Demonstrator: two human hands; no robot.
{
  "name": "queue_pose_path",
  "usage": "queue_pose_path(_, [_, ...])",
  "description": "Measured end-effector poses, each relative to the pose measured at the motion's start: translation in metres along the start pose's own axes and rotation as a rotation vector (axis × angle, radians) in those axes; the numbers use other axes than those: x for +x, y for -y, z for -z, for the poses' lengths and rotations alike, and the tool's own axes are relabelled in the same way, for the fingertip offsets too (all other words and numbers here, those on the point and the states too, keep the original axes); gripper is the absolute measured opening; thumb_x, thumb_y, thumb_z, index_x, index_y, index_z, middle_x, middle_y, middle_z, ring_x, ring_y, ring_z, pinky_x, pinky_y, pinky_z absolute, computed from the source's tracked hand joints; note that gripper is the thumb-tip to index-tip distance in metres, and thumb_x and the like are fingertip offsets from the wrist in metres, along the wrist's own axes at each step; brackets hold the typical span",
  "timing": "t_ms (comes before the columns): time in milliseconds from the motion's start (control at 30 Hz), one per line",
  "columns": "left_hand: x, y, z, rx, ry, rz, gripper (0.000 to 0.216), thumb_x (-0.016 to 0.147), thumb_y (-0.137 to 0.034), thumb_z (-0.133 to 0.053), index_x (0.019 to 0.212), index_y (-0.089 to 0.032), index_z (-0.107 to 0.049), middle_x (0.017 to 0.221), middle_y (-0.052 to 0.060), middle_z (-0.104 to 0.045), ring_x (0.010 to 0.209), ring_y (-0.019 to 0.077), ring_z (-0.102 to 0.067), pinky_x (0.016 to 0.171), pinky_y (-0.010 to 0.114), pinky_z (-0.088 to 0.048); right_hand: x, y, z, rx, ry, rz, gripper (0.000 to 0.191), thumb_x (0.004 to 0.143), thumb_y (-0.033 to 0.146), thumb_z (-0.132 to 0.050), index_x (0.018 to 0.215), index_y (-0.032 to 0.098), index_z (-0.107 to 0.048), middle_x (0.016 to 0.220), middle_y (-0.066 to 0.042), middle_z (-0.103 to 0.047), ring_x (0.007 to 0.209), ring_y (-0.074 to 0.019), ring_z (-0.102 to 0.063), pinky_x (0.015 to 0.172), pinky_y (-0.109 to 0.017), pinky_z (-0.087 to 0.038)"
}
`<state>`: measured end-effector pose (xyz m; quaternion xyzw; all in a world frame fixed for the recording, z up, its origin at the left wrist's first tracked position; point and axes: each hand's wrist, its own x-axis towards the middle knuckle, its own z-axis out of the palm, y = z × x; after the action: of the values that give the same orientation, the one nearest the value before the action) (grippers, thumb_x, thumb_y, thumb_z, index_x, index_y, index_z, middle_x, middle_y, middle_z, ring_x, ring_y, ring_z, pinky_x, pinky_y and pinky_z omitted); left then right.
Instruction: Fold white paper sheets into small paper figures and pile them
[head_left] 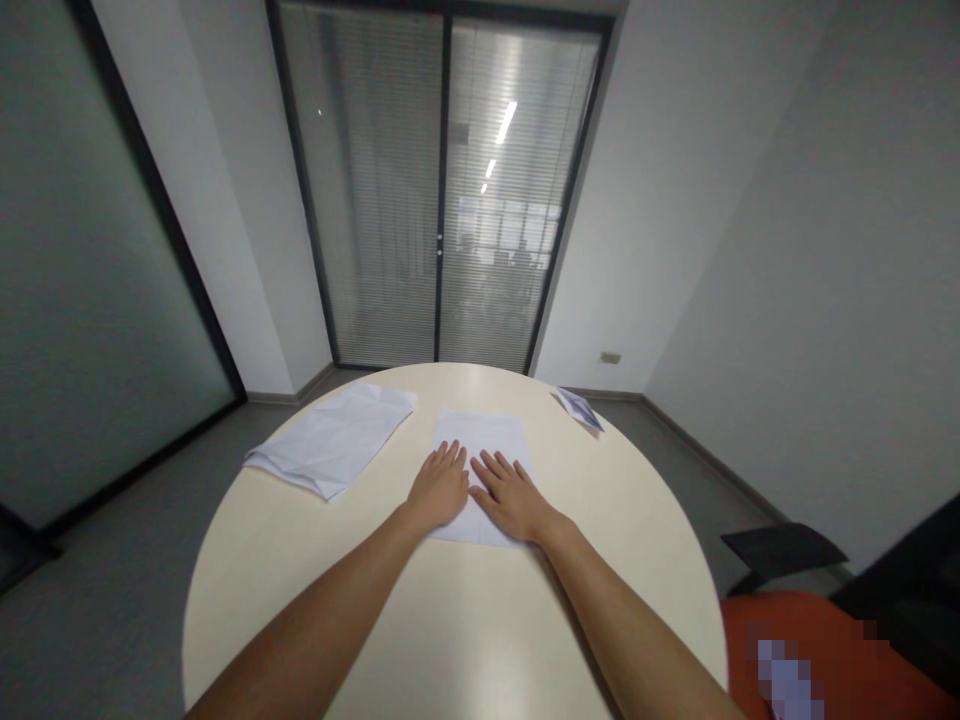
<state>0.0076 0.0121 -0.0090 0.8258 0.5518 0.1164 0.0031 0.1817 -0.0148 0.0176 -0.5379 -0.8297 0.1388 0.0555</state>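
A white sheet of paper [480, 428] lies flat on the round table, straight in front of me. My left hand [441, 483] rests palm down on its left part, fingers stretched forward. On the right part lies my right hand [510, 495], also palm down with its fingers spread. The two hands are close together near the middle of the sheet, and they cover part of it. Neither hand grips anything.
Creased white sheets [337, 435] lie at the table's left, reaching its edge. A folded paper [579, 409] stands near the far right edge of the cream table [480, 640]. An orange chair [847, 650] with a black armrest [784, 547] is at the right.
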Motion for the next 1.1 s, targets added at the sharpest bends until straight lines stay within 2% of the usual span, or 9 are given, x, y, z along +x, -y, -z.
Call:
queue_pose_path(133, [0.001,0.004,0.0,-0.01,0.023,0.015,0.055,0.102,-0.032,-0.029,0.152,-0.012,-0.038,0.161,0.014,-0.031,0.151,0.0306,-0.024,0.121,0.048,-0.025,0.002,-0.01,0.001,-0.038,-0.009,-0.124,0.072,0.1,0.064,-0.023,0.16,0.024,-0.022,0.167,-0.005,-0.01,0.154,-0.03,-0.004,0.123,-0.05,-0.008])
queue_pose_path(300, [-0.003,0.008,0.001,-0.031,0.057,0.005,0.065,0.1,-0.049,-0.032,0.155,-0.014,-0.033,0.163,0.015,-0.025,0.152,0.0334,-0.02,0.121,0.05,-0.022,0.0,-0.023,0.007,-0.059,-0.034,-0.251,0.073,0.1,0.063,-0.025,0.16,0.022,-0.021,0.167,-0.007,-0.012,0.154,-0.0326,-0.007,0.121,-0.057,-0.007])
queue_pose_path(367, [-0.005,0.009,0.002,-0.039,0.057,0.002,0.068,0.099,-0.054,-0.033,0.156,-0.016,-0.033,0.164,0.015,-0.024,0.152,0.0346,-0.018,0.121,0.051,-0.02,-0.001,-0.022,0.01,-0.083,-0.069,-0.23,0.07,0.101,0.059,-0.027,0.159,0.02,-0.027,0.166,-0.009,-0.018,0.153,-0.0333,-0.01,0.121,-0.059,-0.004])
queue_pose_path(467, [-0.005,0.009,0.0,-0.034,0.046,0.015,0.068,0.099,-0.054,-0.034,0.155,-0.016,-0.033,0.164,0.015,-0.024,0.152,0.0351,-0.019,0.121,0.051,-0.02,-0.002,-0.018,0.012,-0.069,-0.104,-0.083,0.061,0.103,0.05,-0.028,0.155,0.019,-0.035,0.164,-0.01,-0.026,0.153,-0.0294,-0.013,0.121,-0.055,-0.007])
queue_pose_path(600, [-0.003,0.008,-0.002,-0.012,0.032,0.025,0.062,0.1,-0.046,-0.032,0.154,-0.017,-0.035,0.163,0.013,-0.028,0.151,0.0328,-0.022,0.121,0.049,-0.021,-0.001,-0.012,0.006,-0.001,-0.01,0.064,0.066,0.102,0.056,-0.026,0.158,0.021,-0.028,0.166,-0.008,-0.019,0.154,-0.028,-0.01,0.122,-0.053,-0.011])
queue_pose_path(700, [-0.003,0.008,-0.001,0.009,0.017,0.052,0.06,0.1,-0.043,-0.032,0.153,-0.016,-0.037,0.162,0.013,-0.029,0.151,0.0319,-0.024,0.12,0.051,-0.022,-0.001,-0.013,0.002,0.006,0.015,0.026,0.071,0.101,0.062,-0.025,0.16,0.022,-0.023,0.167,-0.006,-0.013,0.154,-0.0299,-0.006,0.122,-0.054,-0.009])
queue_pose_path(967, [-0.006,0.008,0.009,0.026,0.02,0.193,0.068,0.098,-0.053,-0.034,0.152,-0.011,-0.037,0.161,0.017,-0.031,0.15,0.0379,-0.023,0.121,0.056,-0.017,-0.002,-0.02,0.008,-0.004,0.007,-0.056,0.076,0.099,0.067,-0.024,0.16,0.021,-0.021,0.167,-0.006,-0.011,0.154,-0.0284,-0.005,0.123,-0.051,-0.007])
queue_pose_path(1033, [-0.006,0.011,0.011,0.002,-0.004,0.15,0.069,0.098,-0.051,-0.037,0.153,-0.009,-0.036,0.161,0.018,-0.032,0.151,0.0363,-0.022,0.122,0.054,-0.016,-0.002,-0.022,0.009,-0.003,0.001,-0.066,0.076,0.099,0.067,-0.024,0.16,0.021,-0.022,0.167,-0.006,-0.012,0.154,-0.0286,-0.006,0.123,-0.052,-0.006])
queue_pose_path(1100, [-0.006,0.014,0.014,-0.061,-0.006,0.01,0.068,0.097,-0.047,-0.04,0.154,-0.011,-0.033,0.162,0.015,-0.031,0.152,0.0315,-0.022,0.123,0.049,-0.017,-0.001,-0.026,0.009,-0.002,-0.014,-0.07,0.076,0.099,0.066,-0.026,0.16,0.022,-0.024,0.167,-0.006,-0.014,0.154,-0.0287,-0.008,0.122,-0.053,-0.006])
